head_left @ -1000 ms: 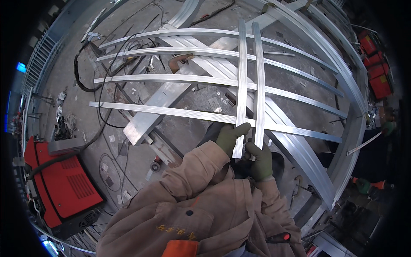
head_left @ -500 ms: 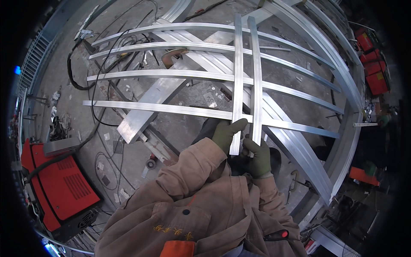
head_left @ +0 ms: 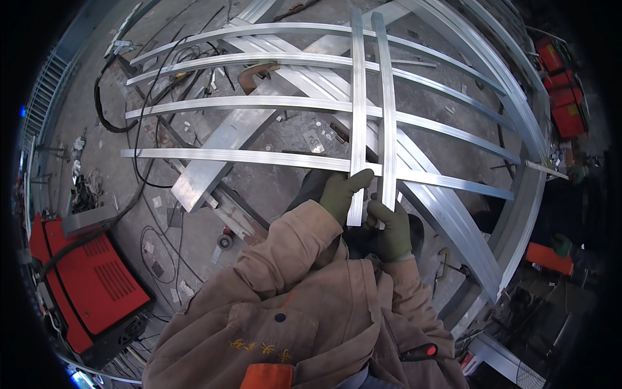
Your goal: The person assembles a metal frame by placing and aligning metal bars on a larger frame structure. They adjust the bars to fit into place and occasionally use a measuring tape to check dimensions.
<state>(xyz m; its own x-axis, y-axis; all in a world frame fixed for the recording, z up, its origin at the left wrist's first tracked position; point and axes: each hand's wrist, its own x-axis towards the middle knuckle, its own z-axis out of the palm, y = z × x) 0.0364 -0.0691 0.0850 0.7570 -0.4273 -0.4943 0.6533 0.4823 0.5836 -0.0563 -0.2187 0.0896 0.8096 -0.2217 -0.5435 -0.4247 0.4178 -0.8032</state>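
Two narrow, ribbed silver metal bars run away from me side by side, the left bar (head_left: 357,84) and the right bar (head_left: 387,97). They lie across several longer crosswise bars, the nearest crosswise bar (head_left: 240,155) passing just beyond my hands. My left hand (head_left: 343,196), in a green glove, is closed around the near end of the left bar, its thumb and finger at the bar's edge. Also gloved in green, my right hand (head_left: 391,228) is closed on the near end of the right bar. Its fingertips are partly hidden.
Wide metal beams (head_left: 447,207) lie diagonally beneath the bars. A red machine (head_left: 91,272) with cables stands at left, near an angle grinder (head_left: 225,240). A rusty clamp (head_left: 254,76) sits farther off. At right, a co-worker's gloved hand (head_left: 561,244) shows near red cases (head_left: 567,107).
The whole view has shifted slightly, with the bars a little higher in the picture. Both hands keep their hold. At right, a pale strip by the co-worker now lies at a different slant.
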